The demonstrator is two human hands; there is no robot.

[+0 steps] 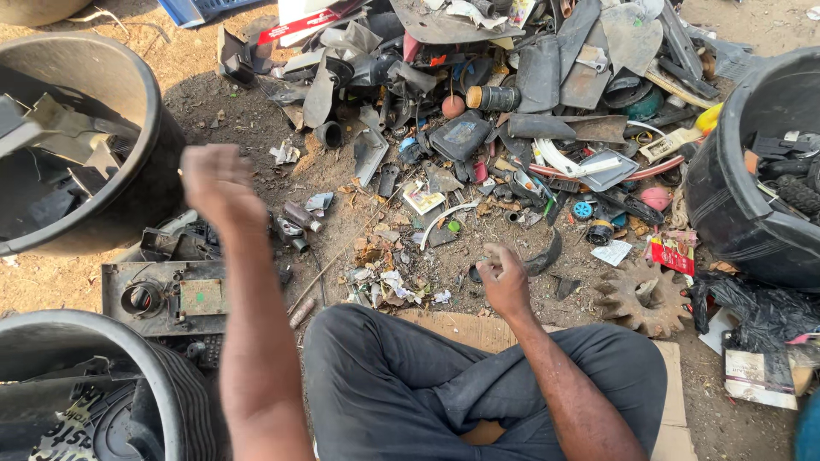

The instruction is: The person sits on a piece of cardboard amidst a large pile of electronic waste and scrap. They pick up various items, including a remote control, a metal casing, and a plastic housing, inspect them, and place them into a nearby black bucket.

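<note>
Raised near the black tub (128,183), left hand (215,183) is blurred, grip can't be told; right hand (504,277) is curled narrow over scrap pile (478,111) edge, w/ a dark curved strip (544,256) just beside.

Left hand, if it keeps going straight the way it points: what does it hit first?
Probably the big black tub of plastic scrap. The left hand is blurred and raised, pointing up-left toward the tub's near wall. Depth is unclear, so it may pass above the rim instead.
</note>
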